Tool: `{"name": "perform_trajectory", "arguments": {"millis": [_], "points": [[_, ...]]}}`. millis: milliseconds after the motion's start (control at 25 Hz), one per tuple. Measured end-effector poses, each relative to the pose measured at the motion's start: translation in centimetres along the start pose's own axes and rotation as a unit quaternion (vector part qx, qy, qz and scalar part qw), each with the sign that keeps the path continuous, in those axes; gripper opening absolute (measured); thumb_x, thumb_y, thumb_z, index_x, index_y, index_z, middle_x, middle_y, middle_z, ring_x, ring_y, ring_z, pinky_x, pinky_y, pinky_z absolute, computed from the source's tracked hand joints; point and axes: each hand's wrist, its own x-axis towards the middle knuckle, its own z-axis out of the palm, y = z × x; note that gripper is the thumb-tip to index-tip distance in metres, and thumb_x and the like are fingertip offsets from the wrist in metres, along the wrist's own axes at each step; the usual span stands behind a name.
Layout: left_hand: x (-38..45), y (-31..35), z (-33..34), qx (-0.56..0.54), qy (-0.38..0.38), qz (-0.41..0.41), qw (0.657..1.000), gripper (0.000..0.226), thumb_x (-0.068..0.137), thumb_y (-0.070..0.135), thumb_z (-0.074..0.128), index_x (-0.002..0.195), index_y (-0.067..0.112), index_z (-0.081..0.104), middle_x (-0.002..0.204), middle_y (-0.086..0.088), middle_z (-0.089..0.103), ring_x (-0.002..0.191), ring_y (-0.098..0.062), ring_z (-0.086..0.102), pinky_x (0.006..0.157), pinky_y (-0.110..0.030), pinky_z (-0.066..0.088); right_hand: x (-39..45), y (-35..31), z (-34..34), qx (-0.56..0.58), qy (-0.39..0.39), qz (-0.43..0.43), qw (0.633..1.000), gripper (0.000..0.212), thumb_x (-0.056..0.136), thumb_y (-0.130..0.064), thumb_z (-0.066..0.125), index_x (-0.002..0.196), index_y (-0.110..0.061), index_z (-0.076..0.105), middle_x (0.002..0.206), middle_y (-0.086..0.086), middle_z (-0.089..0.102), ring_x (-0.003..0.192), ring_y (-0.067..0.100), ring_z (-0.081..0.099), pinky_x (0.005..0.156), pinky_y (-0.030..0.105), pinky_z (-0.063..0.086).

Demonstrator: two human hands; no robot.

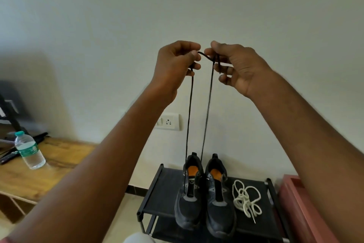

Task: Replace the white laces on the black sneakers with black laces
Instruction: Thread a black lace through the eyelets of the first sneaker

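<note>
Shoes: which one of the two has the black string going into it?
The left sneaker. Both strands of the black lace drop from the hands into its eyelets, while the right sneaker beside it has no lace.

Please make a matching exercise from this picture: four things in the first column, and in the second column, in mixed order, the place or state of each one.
Things:
1. black lace
2. white laces
3. water bottle
4. black sneakers

Places or states:
A. standing on the wooden table
B. lying in a loose heap on the black rack, right of the shoes
C. held up by the left hand and right hand, both strands running down to the left sneaker
D. side by side on the rack, no laces across the tongues

Pairs: 1-C, 2-B, 3-A, 4-D
</note>
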Motion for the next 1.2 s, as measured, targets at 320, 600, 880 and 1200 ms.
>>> {"name": "perform_trajectory", "arguments": {"millis": [320,600,880,1200], "points": [[0.5,1.5,0.2,-0.177,0.078,-0.054,0.98,0.032,0.095,0.0,0.069,0.125,0.009,0.063,0.104,-0.016,0.078,0.095,-0.027,0.078,0.084,-0.035,0.062,0.9,-2.4,0.9,-0.036,0.012,-0.01,0.999,0.037,0.107,-0.046,0.054,0.102,-0.022,0.082,0.101,-0.009,0.081,0.091,0.015,0.063,0.07,0.03,0.048],[0.9,1.6,0.5,-0.201,0.09,-0.075,0.973,0.027,0.094,0.001,0.071,0.12,0.006,0.069,0.103,-0.015,0.079,0.095,-0.027,0.078,0.083,-0.036,0.064,1.1,-1.6,1.5,-0.119,0.039,-0.145,0.981,0.02,0.104,-0.022,0.059,0.113,-0.024,0.077,0.091,-0.009,0.08,0.083,0.004,0.066,0.069,0.022,0.049],[1.5,2.1,1.0,-0.126,0.099,-0.052,0.986,0.03,0.089,0.008,0.078,0.117,0.015,0.072,0.098,-0.007,0.08,0.098,-0.024,0.076,0.08,-0.033,0.062,2.7,-0.6,2.1,-0.228,0.087,-0.287,0.926,0.038,0.099,-0.011,0.065,0.131,-0.016,0.045,0.084,-0.009,0.079,0.092,0.009,0.072,0.095,0.041,0.056],[1.8,1.3,0.3,-0.142,0.107,-0.045,0.983,0.035,0.088,0.009,0.08,0.121,0.013,0.069,0.099,-0.004,0.08,0.091,-0.022,0.078,0.076,-0.03,0.059,3.3,-0.3,2.9,-0.293,0.005,-0.257,0.921,0.065,0.1,-0.009,0.063,0.157,-0.016,0.032,0.097,0.0,0.075,0.098,0.015,0.07,0.09,0.033,0.055]]}}
